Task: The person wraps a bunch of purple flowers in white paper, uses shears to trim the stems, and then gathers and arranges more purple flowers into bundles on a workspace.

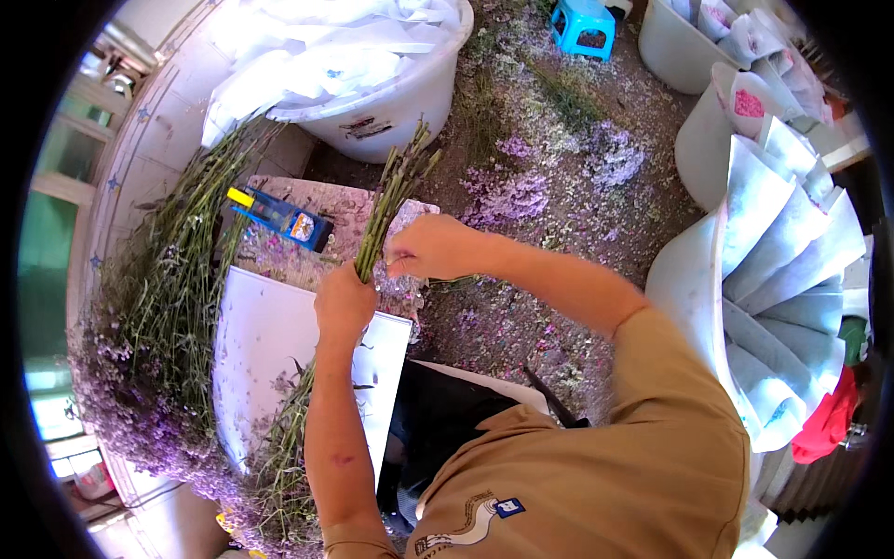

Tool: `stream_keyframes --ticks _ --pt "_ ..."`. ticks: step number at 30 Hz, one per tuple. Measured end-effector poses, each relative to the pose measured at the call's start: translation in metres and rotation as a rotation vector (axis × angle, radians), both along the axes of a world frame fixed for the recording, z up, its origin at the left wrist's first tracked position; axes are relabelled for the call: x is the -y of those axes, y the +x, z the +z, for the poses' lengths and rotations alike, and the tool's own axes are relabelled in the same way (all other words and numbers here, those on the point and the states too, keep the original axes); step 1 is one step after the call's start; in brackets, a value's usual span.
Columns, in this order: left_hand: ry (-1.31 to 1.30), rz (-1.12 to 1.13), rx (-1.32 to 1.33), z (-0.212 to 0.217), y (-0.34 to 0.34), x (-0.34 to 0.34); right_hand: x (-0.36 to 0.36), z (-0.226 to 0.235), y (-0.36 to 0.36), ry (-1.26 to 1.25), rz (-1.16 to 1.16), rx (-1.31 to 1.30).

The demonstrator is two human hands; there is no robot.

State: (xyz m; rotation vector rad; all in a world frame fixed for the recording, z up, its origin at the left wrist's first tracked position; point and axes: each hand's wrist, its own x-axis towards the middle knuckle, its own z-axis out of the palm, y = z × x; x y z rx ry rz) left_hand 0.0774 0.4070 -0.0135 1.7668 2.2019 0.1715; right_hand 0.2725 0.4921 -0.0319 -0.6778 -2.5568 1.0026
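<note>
My left hand (345,306) is closed round a bunch of cut flower stems (384,212). The green cut ends point up and away from me. Leaves and small purple blooms (284,456) hang beside my left forearm, partly hidden by it. My right hand (436,248) is just right of the stems, fingers curled in a pinch; what they hold, if anything, is too small to make out. Under the bunch lies a white board (270,326). A blue tool with a yellow end (279,219) rests on the worn pinkish tabletop (349,200) beyond my hands.
A big heap of purple flowers (158,326) lies along the left. White tubs (372,140) hold white wrapping material at the back; another tub (689,279) at right holds paper-wrapped bundles (792,242). Trimmings and loose blooms (610,154) litter the floor near a blue stool (585,28).
</note>
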Motion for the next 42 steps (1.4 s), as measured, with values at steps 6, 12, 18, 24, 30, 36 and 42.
stream_keyframes --ticks 6,12,18,24,30,36,42 --pt "-0.086 -0.141 0.017 -0.013 -0.004 0.014 0.031 -0.063 -0.063 -1.152 -0.371 -0.608" --pt "0.615 0.041 -0.306 0.003 0.035 0.076 -0.018 -0.119 -0.044 -1.166 -0.538 -0.673" --pt "0.275 -0.174 0.951 0.015 0.019 0.274 -0.021 -0.033 -0.061 -1.184 -0.475 -0.111" --pt "0.259 0.509 1.529 -0.028 -0.018 0.431 -0.002 0.009 -0.045 -0.314 -0.778 0.408" --pt "0.456 0.834 2.050 -0.059 -0.015 0.510 0.175 0.112 -0.182 -0.205 -0.164 -0.125" --pt "0.816 0.995 2.231 -0.040 -0.015 0.547 0.356 0.136 -0.410 -0.239 0.320 -0.069" --pt "1.044 0.879 2.334 -0.032 -0.050 0.535 0.325 -0.070 -0.517 0.193 0.432 0.580"
